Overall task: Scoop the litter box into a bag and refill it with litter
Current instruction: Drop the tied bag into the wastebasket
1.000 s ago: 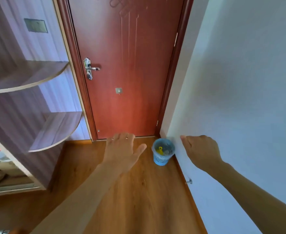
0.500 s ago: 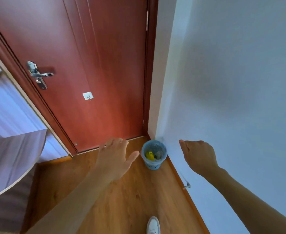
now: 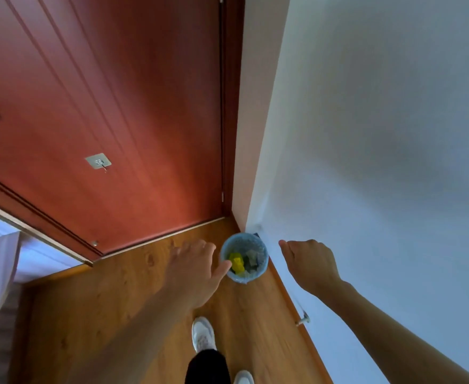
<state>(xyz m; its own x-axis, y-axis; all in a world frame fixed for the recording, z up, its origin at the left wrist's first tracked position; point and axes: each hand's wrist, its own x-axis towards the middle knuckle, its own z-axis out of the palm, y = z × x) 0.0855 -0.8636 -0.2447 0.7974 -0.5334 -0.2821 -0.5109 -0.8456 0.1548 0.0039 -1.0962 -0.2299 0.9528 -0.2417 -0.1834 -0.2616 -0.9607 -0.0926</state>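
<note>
A small blue mesh waste basket (image 3: 259, 273) stands on the wooden floor in the corner between the red door and the white wall. Yellow and grey scraps (image 3: 236, 262) lie inside it. My left hand (image 3: 197, 268) is stretched out just left of the basket, fingers straight, thumb over its rim, holding nothing. My right hand (image 3: 309, 263) hovers to the basket's right near the wall, fingers loosely curled, empty. No litter box, scoop, bag or litter is in view.
The shut red door (image 3: 122, 128) fills the upper left, with a small metal hook (image 3: 99, 162) on it. The white wall (image 3: 380, 134) runs along the right, a metal door stop (image 3: 302, 320) at its base. My white shoes (image 3: 203, 335) stand on the floor.
The view has come closer to the corner and tilted down. The basket now sits between my hands, my left thumb reaches its rim, and my leg and both shoes show.
</note>
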